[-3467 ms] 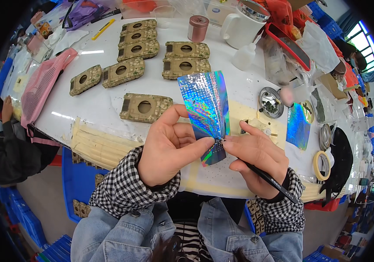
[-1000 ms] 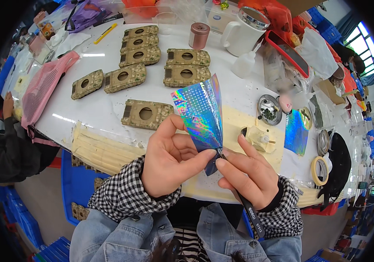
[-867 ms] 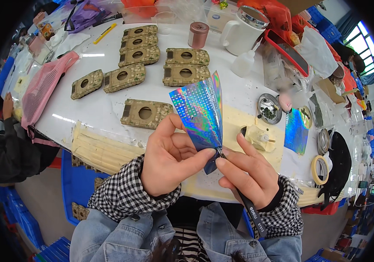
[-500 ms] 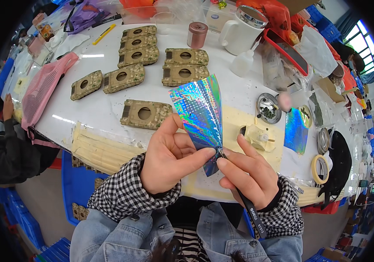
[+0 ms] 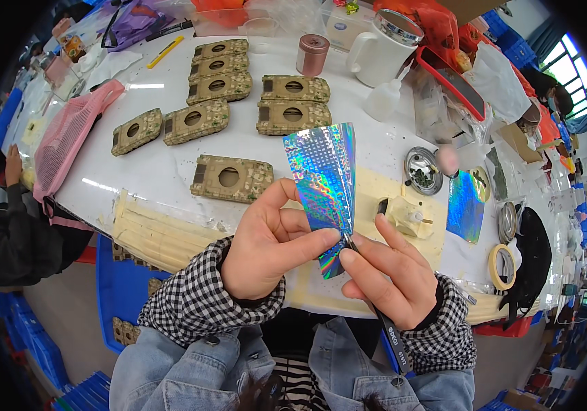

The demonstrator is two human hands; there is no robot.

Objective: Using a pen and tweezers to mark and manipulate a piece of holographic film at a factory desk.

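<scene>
A shiny blue holographic sheet (image 5: pixel 324 181) with rows of small shapes stands upright and bent, pinched between thumb and fingers of my left hand (image 5: pixel 276 236). My right hand (image 5: pixel 392 277) closes around black tweezers (image 5: pixel 390 329), whose tips meet the sheet beside my left thumb. What sits at the tips is too small to make out. Just beyond my left hand lies a camouflage-painted model tank hull (image 5: pixel 204 179) with a round hole in its top. More such hulls (image 5: pixel 293 118) are lined up farther back.
Right of my hands are a masking-tape-covered block (image 5: pixel 413 216), a round metal tin (image 5: pixel 423 179) with small dark green bits, another holographic sheet (image 5: pixel 466 214) and a tape roll (image 5: pixel 502 267). Behind stand a white mug (image 5: pixel 382 51), a pink canister (image 5: pixel 312 55) and a red-cased phone (image 5: pixel 451 82).
The sheet has turned and shifted slightly right, its top edge now standing more upright. Both hands stay nearly in place, the tweezers still at the sheet.
</scene>
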